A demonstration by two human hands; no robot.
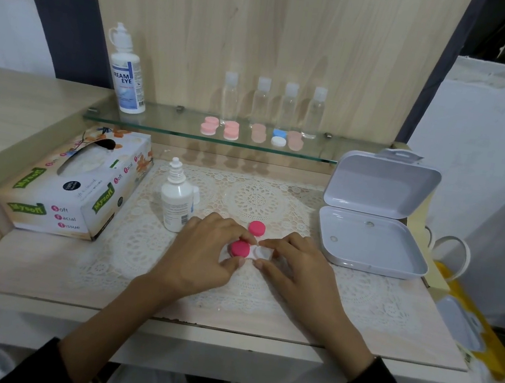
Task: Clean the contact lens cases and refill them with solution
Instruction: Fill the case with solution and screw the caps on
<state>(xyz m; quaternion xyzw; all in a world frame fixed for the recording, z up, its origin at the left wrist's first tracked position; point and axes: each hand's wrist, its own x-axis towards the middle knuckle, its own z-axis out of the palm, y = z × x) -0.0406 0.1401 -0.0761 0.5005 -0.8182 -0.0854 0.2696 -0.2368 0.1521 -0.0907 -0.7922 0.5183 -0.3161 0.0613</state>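
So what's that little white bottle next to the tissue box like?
The small white bottle stands upright on the lace mat, between the tissue box and the left hand. It looks plastic, with a ribbed dropper tip, no cap on, and a printed label. Nothing holds it.

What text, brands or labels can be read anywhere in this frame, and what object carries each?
"REAM EYE": large solution bottle on the glass shelf; the first letter is cut off at the label's edge, the smaller print is blurred.
"Mysoft": tissue box, repeated on its top and sides.
"Soft Facial Tissue": tissue box, front and top.
Small dropper bottle: printed label and barcode, too small to read.
Round black badges on the tissue box: unreadable.
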